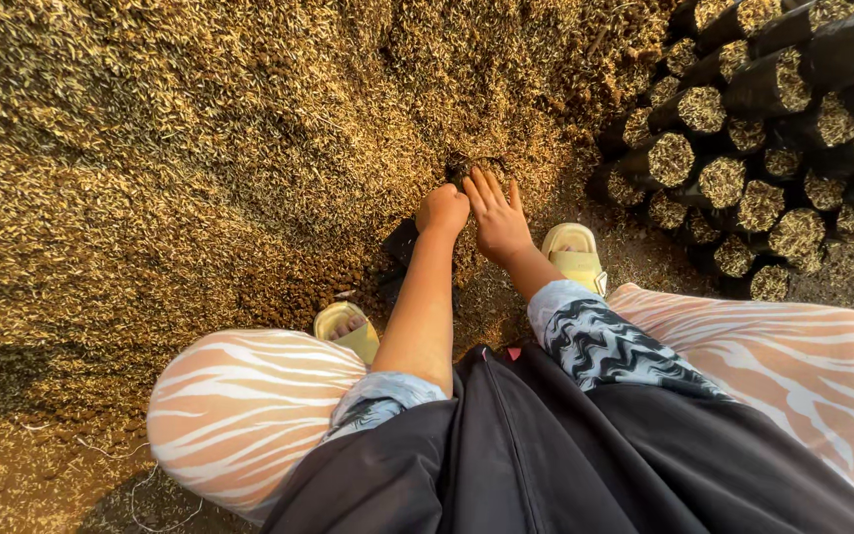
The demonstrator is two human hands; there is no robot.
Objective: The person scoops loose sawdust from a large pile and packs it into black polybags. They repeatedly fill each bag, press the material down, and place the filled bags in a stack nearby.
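Both hands are down at the foot of the husk heap, close together, just above the centre of the view. The left hand (444, 209) is curled into a fist, knuckles up, gripping the rim of a small black bag (402, 240) whose dark edge peeks out at its seven o'clock. The right hand (498, 220) sits just beside it at three o'clock, fingers loose and spread, palm pressing down into the husk mix at the bag's mouth (474, 166), the dark round opening at twelve o'clock from the fingertips. It grasps nothing that I can make out.

Moving outward: the big husk heap (200, 168) fills everything from nine o'clock round to twelve, golden and loose, with a scooped hollow right where the hands work. At two o'clock, a stack of filled black bags (743, 148) lies on its side, round ends showing packed husk, many of them, touching one another in rows.

Closer in, yellow sandals: one (573, 255) at four o'clock from the right hand, the other (348, 329) at seven o'clock from the left. Striped trousers at the knees (239, 405), patterned sleeves, dark top at the bottom edge.

My read: plenty of bags are done and stacked, this one looks partway through filling, and the heap remains large.
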